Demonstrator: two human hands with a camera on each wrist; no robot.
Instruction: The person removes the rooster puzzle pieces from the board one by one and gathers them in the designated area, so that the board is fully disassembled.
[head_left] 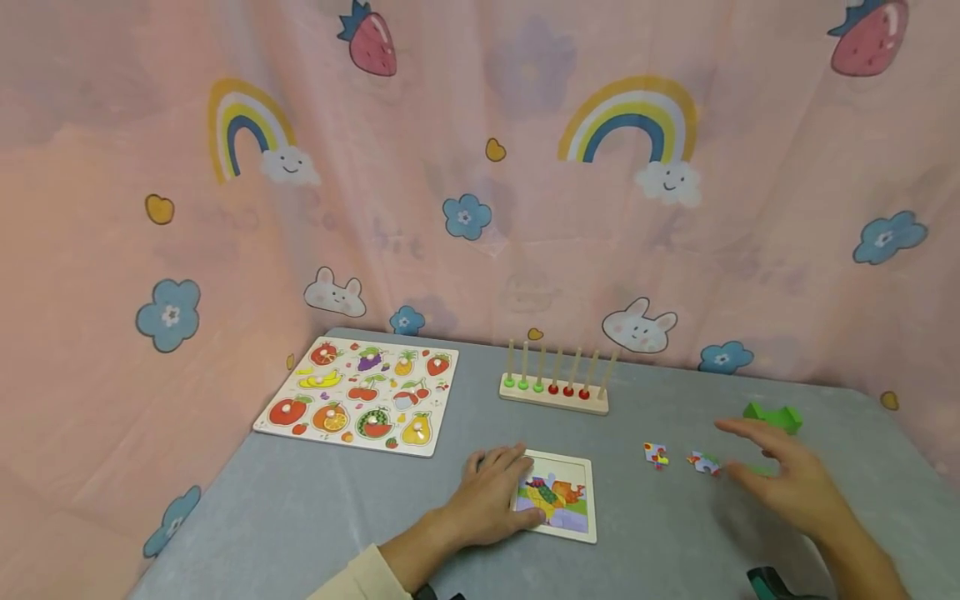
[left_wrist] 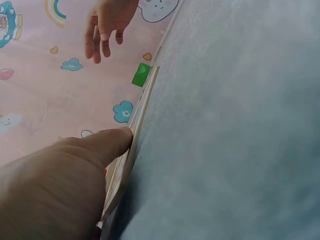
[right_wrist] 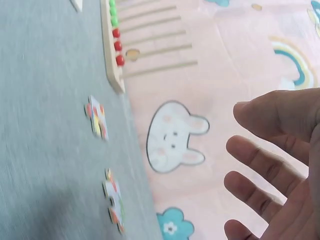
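Observation:
My left hand (head_left: 487,500) rests on the left side of a small wooden-framed jigsaw board (head_left: 592,508). Its thumb lies on the frame, as the left wrist view also shows, and no curled grip is visible. Fruit pictures fill part of that board. Over the table on the right hovers my right hand (head_left: 795,483), fingers spread and nothing between them. Close to its fingertips lies a loose jigsaw piece (head_left: 703,463); a second jigsaw piece (head_left: 656,455) is a little to the left. In the right wrist view the right hand (right_wrist: 280,165) is well apart from both pieces.
Behind the right hand sits a green block (head_left: 776,417). A wooden peg rack (head_left: 555,402) with green and red beads stands at the back middle. The large fruit knob puzzle (head_left: 352,442) lies at left. A patterned pink curtain (head_left: 465,275) hangs behind the table.

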